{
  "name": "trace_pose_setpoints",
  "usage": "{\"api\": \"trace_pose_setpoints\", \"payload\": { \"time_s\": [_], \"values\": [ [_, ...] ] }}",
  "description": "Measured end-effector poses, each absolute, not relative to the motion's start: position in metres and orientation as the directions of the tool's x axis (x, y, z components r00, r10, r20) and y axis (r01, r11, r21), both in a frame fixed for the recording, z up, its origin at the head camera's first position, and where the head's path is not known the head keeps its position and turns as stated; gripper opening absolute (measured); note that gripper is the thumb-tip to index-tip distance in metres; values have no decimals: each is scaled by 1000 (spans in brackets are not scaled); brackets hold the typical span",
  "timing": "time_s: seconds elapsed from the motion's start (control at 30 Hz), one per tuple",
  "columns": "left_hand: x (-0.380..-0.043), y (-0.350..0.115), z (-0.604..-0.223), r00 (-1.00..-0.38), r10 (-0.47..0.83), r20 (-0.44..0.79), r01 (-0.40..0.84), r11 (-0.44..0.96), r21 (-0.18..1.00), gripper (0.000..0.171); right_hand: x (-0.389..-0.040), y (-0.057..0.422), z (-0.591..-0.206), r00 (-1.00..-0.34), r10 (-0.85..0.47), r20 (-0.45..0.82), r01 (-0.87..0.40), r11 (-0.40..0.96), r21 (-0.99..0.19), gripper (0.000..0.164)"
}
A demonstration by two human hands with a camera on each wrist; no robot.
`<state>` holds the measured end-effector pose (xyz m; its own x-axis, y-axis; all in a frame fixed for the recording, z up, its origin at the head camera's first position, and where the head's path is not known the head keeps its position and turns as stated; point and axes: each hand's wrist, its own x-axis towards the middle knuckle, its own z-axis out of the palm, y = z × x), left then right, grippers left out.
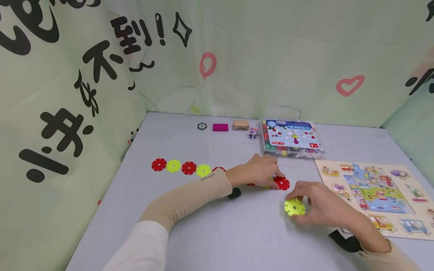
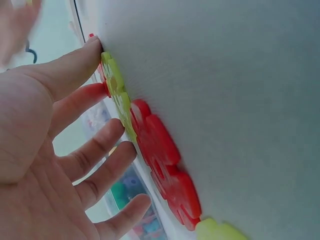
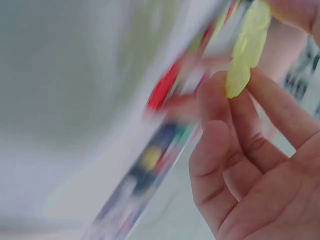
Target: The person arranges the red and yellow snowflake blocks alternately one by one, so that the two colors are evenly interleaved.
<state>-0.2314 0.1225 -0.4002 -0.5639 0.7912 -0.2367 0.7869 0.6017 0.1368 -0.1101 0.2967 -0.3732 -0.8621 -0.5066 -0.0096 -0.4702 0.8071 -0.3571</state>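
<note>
In the head view my right hand (image 1: 320, 203) pinches a yellow-green notched plastic disc (image 1: 294, 207) by its edges, just right of a row of similar discs. The right wrist view shows this disc (image 3: 246, 50) edge-on between thumb and fingers. My left hand (image 1: 255, 171) lies over the row's right part, its thumb and fingertips on the discs. At the row's end a red notched disc (image 1: 283, 183) shows beside the left fingertips. Red and yellow discs alternate leftward, from a far-left red disc (image 1: 159, 164); my left hand and sleeve hide some of them.
A clear box of coloured pieces (image 1: 293, 139) stands behind the left hand. At right lies a wooden picture puzzle board (image 1: 420, 229). Along the back are a small figurine (image 1: 253, 133), a wooden arch block (image 1: 240, 125), a magenta block (image 1: 220, 127) and a dark ring (image 1: 202, 126).
</note>
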Motion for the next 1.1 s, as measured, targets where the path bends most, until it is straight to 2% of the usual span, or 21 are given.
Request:
{"api": "trace_pose_setpoints", "payload": {
  "time_s": [0.13, 0.37, 0.67, 0.93, 1.1],
  "values": [
    [-232, 123, -401, -557, 795, -239, 791, 596, 139, 53, -138, 327, -372, -899, -436, 34, -423, 848, -318, 34],
    [-233, 123, -400, -560, 793, -240, 790, 598, 134, 54, -167, 335, -382, -909, -411, -64, -382, 886, -264, 32],
    [-231, 125, -399, -553, 794, -252, 790, 596, 145, 55, -167, 338, -389, -877, -477, -56, -442, 846, -299, 34],
    [-232, 125, -400, -557, 792, -252, 783, 601, 160, 54, -166, 339, -391, -874, -485, -39, -452, 839, -304, 36],
    [-232, 121, -400, -559, 790, -252, 780, 604, 164, 57, -165, 340, -393, -885, -466, -21, -429, 831, -353, 43]
  ]
}}
